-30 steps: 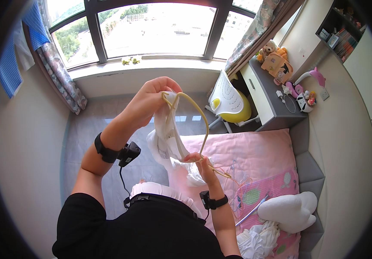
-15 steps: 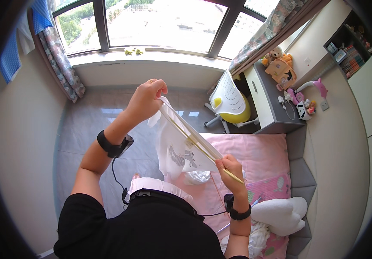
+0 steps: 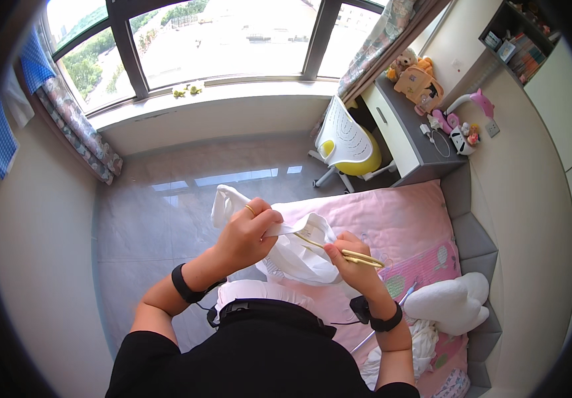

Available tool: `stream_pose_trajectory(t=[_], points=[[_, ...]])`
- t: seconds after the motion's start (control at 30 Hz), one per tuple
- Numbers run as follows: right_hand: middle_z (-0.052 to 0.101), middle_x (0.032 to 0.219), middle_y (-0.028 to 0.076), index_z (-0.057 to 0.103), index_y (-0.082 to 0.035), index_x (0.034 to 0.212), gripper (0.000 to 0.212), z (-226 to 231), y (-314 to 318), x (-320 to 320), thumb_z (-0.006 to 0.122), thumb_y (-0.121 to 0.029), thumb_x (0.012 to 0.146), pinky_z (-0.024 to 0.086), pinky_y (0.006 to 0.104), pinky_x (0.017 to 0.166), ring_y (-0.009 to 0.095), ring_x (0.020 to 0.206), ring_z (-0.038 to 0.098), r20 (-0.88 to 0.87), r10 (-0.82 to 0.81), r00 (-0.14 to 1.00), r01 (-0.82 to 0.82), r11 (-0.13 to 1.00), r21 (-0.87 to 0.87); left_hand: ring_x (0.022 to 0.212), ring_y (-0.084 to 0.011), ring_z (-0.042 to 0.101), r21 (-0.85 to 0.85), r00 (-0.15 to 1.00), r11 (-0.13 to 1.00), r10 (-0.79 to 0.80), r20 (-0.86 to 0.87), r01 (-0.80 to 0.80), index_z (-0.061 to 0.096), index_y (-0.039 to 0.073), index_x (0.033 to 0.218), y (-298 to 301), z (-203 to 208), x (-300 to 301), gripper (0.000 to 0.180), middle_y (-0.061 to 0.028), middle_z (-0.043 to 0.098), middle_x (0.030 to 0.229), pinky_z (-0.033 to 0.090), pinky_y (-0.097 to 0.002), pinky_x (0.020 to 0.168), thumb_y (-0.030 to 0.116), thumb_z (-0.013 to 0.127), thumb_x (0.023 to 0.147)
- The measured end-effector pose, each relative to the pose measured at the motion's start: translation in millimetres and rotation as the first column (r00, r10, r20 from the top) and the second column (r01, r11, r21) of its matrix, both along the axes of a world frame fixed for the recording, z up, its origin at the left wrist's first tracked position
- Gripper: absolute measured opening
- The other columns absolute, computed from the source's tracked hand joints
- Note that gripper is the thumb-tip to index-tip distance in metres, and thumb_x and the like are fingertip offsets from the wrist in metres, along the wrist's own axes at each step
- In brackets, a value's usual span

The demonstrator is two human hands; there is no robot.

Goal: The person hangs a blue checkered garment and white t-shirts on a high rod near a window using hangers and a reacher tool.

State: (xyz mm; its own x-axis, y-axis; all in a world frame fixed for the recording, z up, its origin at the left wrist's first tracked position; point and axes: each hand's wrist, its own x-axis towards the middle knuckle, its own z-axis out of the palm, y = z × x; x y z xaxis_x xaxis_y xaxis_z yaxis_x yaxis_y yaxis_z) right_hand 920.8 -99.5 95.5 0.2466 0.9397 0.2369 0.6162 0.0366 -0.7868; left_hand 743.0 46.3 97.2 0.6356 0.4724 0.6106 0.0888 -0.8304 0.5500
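Two-handed hold: my left hand [image 3: 251,233] pinches the edge of a white garment [image 3: 302,263] between thumb and fingers; my right hand [image 3: 356,266] is clenched around a yellow hanger [image 3: 364,259], white cloth close against its fingertips.
Garment: in the air before my waist, over the left edge of the bed [image 3: 392,205], its opening spread between my hands, one white end jutting beyond my left knuckles.
Hanger: one stretch shows within the garment's opening; the rest pokes out past my right hand, toward the bed's right edge.
Wrists: a black strap [image 3: 190,284] circles the left, another the right.
Bed: pink-covered, a white lobed cushion [image 3: 448,305] lying along its right edge, a blue-tipped rod [image 3: 408,292] just beside that, crumpled white cloth [image 3: 412,348] on the side nearer me.
Desk: grey-topped, beyond the bed's far right corner; a plush bear [image 3: 405,61] and an orange case [image 3: 420,89] sit toward its far end, a pink lamp [image 3: 482,103] by its right edge.
Chair: white-backed and yellow, at the desk's left edge.
Windowsill: two small yellow-green objects [image 3: 196,87] rest left of its middle.
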Motion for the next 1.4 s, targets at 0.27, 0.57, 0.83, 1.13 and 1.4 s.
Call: stream_pose_trajectory(t=[0.27, 0.57, 0.83, 1.13, 1.4], points=[[0.039, 0.055, 0.009, 0.045, -0.001, 0.054, 0.033, 2.4, -10.1, -2.5, 0.061, -0.018, 0.077, 0.029, 0.0334, 0.042, 0.022, 0.046, 0.039, 0.071, -0.023, 0.997, 0.016, 0.995, 0.103, 0.081, -0.0216, 0.055, 0.34, 0.989, 0.934, -0.07, -0.127, 0.109, 0.058, 0.009, 0.087, 39.9, 18.1, -27.1, 0.026, -0.0056, 0.057, 0.091, 0.043, -0.0348, 0.072, 0.023, 0.068, 0.067], [0.046, 0.065, 0.008, 0.057, -0.001, 0.065, 0.021, 18.3, -18.2, -13.2, 0.063, -0.018, 0.075, 0.036, 0.0306, 0.05, 0.02, 0.056, 0.046, -0.018, -0.04, 0.999, 0.04, 0.999, 0.017, 0.052, -0.0172, 0.05, 0.357, 0.916, 0.871, -0.215, -0.34, 0.337, 0.048, 0.01, 0.065, 19.8, -3.4, -8.9, 0.019, 0.0001, 0.048, 0.056, 0.035, -0.0276, 0.043, 0.02, 0.065, 0.068], [0.053, 0.103, 0.011, 0.053, -0.007, 0.109, 0.038, 32.9, -84.4, 30.0, 0.064, -0.019, 0.074, 0.041, 0.0326, 0.079, 0.024, 0.095, 0.052, -0.002, -0.191, 0.982, 0.188, 0.968, 0.168, 0.05, -0.0248, 0.048, 0.299, 0.999, 0.954, -0.001, -0.047, 0.015, 0.052, 0.003, 0.064, 55.3, 2.8, -43.0, 0.007, -0.0085, 0.047, 0.054, 0.039, -0.0311, 0.049, 0.003, 0.058, 0.062], [0.057, 0.081, 0.009, 0.059, -0.003, 0.092, 0.019, -40.6, -106.6, 64.4, 0.058, -0.004, 0.073, 0.042, 0.0297, 0.069, 0.022, 0.078, 0.054, 0.053, -0.395, 0.917, 0.396, 0.918, -0.016, 0.054, -0.025, 0.05, 0.303, 1.0, 0.953, -0.01, 0.027, 0.001, 0.051, 0.002, 0.064, 82.0, 14.3, -46.1, 0.007, -0.0093, 0.051, 0.058, 0.039, -0.0319, 0.053, 0.006, 0.054, 0.068], [0.056, 0.095, 0.008, 0.06, -0.005, 0.091, 0.019, -11.1, -84.1, 53.4, 0.061, -0.003, 0.072, 0.041, 0.0319, 0.077, 0.023, 0.092, 0.051, -0.003, -0.508, 0.861, 0.484, 0.818, 0.311, 0.054, -0.0227, 0.046, 0.196, 1.0, 0.98, 0.02, -0.007, -0.018, 0.05, 0.002, 0.066, 100.2, 16.4, -51.3, 0.022, -0.0081, 0.047, 0.057, 0.037, -0.031, 0.056, 0.02, 0.055, 0.077]])
